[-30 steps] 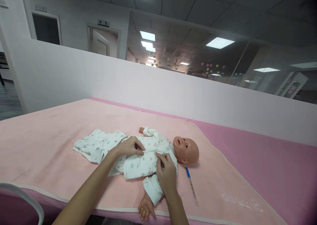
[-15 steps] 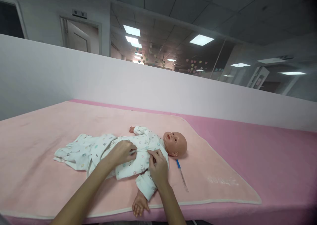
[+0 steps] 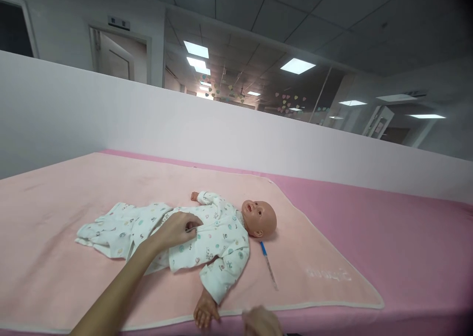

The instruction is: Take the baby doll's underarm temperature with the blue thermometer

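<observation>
Head view: right hand (image 3: 261, 321) has come off the printed shirt (image 3: 219, 238).

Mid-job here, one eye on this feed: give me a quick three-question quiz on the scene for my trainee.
1. Multiple choice: what colour is the end of the thin stick nearest the doll's head? a) red b) green c) blue
2. True or false: both of the person's hands are on the doll's jacket.
3. Fill in: the pale mat under the doll lies on a brighter ____ surface.

Key: 1: c. 2: False; the left hand is at the jacket front, but the right hand, blurred, is apart from it. 3: pink.
</observation>
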The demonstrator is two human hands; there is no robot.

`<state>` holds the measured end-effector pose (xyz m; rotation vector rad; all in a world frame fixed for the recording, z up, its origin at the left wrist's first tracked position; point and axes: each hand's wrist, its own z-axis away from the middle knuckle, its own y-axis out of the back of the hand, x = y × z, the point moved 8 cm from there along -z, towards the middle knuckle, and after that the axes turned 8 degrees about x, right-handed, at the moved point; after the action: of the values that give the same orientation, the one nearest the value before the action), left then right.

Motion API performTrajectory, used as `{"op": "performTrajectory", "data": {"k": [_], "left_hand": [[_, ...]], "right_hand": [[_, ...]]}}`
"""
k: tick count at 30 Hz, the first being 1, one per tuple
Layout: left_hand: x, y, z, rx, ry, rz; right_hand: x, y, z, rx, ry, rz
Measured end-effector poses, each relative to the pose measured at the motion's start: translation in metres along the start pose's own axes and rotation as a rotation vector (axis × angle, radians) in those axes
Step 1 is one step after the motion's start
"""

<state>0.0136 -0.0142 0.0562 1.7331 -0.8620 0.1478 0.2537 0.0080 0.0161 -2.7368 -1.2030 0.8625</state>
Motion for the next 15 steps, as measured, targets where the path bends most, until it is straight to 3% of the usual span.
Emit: {"op": "performTrajectory", "data": {"k": [4, 7, 11, 15], "left_hand": [[-0.004, 0.001, 0.002, -0.012, 0.027, 0.169], [-0.006, 0.0, 0.003, -0.019, 0.038, 0.317], [-0.013, -0.002, 0.002, 0.0, 0.106, 0.515], [-0.015, -0.004, 0.001, -0.009, 0.139, 0.638]], "right_hand": [[0.071, -0.04, -0.022, 0.154, -0.047, 0.058], [0.1, -0.051, -0.018, 0.141, -0.028, 0.251], [0.124, -0.059, -0.006, 0.01, 0.019, 0.474], [0.136, -0.099, 0.011, -0.417, 0.221, 0.617]]}}
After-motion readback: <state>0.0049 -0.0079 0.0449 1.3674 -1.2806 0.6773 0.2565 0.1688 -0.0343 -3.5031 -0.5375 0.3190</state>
